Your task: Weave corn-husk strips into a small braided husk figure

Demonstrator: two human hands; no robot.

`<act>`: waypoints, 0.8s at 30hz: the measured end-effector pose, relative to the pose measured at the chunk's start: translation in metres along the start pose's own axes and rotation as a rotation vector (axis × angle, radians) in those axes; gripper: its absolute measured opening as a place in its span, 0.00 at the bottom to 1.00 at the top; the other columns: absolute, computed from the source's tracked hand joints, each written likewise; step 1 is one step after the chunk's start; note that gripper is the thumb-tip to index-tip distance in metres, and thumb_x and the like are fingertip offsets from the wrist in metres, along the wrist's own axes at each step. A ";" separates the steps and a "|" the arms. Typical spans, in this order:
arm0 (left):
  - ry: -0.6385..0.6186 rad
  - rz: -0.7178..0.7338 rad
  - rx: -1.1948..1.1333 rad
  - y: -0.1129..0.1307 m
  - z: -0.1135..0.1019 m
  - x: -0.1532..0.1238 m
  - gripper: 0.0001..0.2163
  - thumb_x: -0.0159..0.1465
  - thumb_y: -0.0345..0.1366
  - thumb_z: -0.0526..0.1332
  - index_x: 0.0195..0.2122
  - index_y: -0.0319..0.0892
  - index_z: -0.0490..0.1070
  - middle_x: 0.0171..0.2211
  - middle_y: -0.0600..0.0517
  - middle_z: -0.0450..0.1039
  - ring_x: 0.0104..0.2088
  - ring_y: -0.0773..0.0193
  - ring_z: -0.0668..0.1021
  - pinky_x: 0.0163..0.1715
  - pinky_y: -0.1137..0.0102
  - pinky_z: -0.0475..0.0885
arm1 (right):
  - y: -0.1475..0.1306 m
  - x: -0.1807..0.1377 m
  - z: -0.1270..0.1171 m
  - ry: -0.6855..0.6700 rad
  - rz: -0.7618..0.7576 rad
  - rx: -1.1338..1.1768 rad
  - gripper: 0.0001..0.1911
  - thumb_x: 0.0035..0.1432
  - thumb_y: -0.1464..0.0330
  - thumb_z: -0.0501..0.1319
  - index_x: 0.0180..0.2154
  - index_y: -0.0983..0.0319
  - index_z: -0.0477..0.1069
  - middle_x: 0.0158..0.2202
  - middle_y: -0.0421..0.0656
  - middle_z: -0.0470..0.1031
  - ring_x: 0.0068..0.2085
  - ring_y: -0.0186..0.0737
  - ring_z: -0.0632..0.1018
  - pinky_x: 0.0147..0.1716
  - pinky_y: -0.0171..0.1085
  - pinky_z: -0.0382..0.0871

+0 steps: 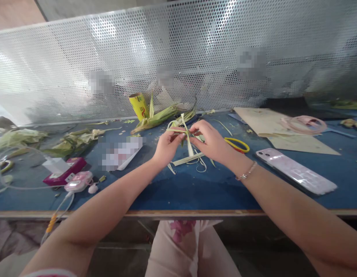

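Observation:
Both of my hands meet over the middle of the blue table. My left hand (166, 145) is closed, its thumb and fingers pinching pale corn husk strips (190, 146) that cross and stick out between the hands. From the other side my right hand (208, 139) grips the same strips with thumb and fingertips. One strip points up and another hangs down; how they join is too small to make out. Loose husk strips (186, 159) lie on the table just below the hands. Green corn husks (158, 118) rest behind them.
A yellow cardboard tube (138, 106) stands at the perforated metal screen (178, 50). Scissors with yellow handles (238, 144) and a phone (296, 171) lie right. Left are a folded paper (122, 154), chargers with cables (78, 181) and husk scraps (72, 143). Brown paper sheets (262, 123) lie back right.

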State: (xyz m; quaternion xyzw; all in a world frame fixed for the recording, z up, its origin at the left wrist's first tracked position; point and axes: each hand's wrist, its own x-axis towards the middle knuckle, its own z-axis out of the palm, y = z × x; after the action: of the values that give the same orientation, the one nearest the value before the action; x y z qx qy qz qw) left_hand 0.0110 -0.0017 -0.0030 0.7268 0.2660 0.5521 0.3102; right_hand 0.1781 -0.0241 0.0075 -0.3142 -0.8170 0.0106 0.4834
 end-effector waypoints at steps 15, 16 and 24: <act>0.032 -0.007 -0.074 0.004 0.012 -0.010 0.12 0.65 0.45 0.49 0.33 0.43 0.64 0.29 0.52 0.68 0.31 0.68 0.72 0.32 0.70 0.69 | -0.020 -0.003 0.012 -0.077 0.151 -0.081 0.03 0.60 0.71 0.47 0.32 0.59 0.54 0.30 0.44 0.67 0.31 0.40 0.68 0.29 0.38 0.58; 0.071 -0.001 -0.021 0.007 0.013 -0.010 0.13 0.65 0.46 0.49 0.31 0.43 0.63 0.28 0.53 0.67 0.30 0.68 0.71 0.32 0.70 0.69 | -0.023 -0.003 0.013 -0.087 0.137 -0.083 0.03 0.60 0.71 0.47 0.32 0.59 0.54 0.30 0.45 0.67 0.31 0.40 0.68 0.29 0.38 0.58; 0.202 -0.060 -0.037 0.015 0.015 -0.013 0.15 0.63 0.46 0.53 0.26 0.41 0.60 0.24 0.55 0.60 0.26 0.71 0.65 0.28 0.73 0.64 | -0.036 -0.005 0.016 -0.048 0.036 -0.090 0.05 0.60 0.72 0.48 0.30 0.59 0.55 0.25 0.41 0.65 0.26 0.36 0.66 0.26 0.34 0.56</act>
State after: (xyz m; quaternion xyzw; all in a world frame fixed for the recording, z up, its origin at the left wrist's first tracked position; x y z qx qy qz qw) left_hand 0.0229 -0.0236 -0.0029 0.6532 0.3073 0.6178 0.3118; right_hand 0.1489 -0.0512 0.0073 -0.3501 -0.8222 -0.0097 0.4486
